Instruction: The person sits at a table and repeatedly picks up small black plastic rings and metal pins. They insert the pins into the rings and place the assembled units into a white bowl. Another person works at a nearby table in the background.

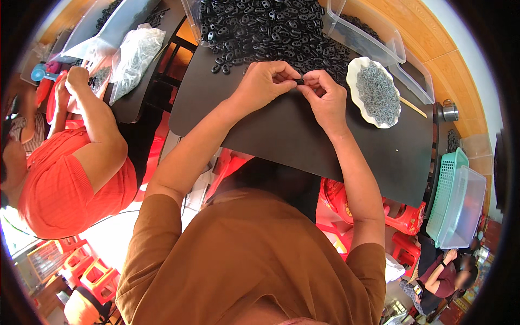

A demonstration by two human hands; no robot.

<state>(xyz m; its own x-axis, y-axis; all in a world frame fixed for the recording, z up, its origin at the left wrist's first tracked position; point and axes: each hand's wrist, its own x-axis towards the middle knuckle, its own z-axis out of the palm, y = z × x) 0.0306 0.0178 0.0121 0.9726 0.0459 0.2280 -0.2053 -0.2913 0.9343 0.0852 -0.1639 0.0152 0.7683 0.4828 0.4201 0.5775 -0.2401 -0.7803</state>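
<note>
Over the dark table, my left hand and my right hand meet fingertip to fingertip. Both pinch a small black plastic piece between thumb and fingers; most of it is hidden. Just beyond my hands spreads a large heap of black oval cord locks, many showing two holes. To the right of my right hand stands a white scalloped dish, filled with small grey spring-like pieces.
Clear plastic bins stand at the back right. A wooden stick lies by the dish, with a metal cup beyond. Green basket at right. On the left, a co-worker in red sits at another table bearing a plastic bag.
</note>
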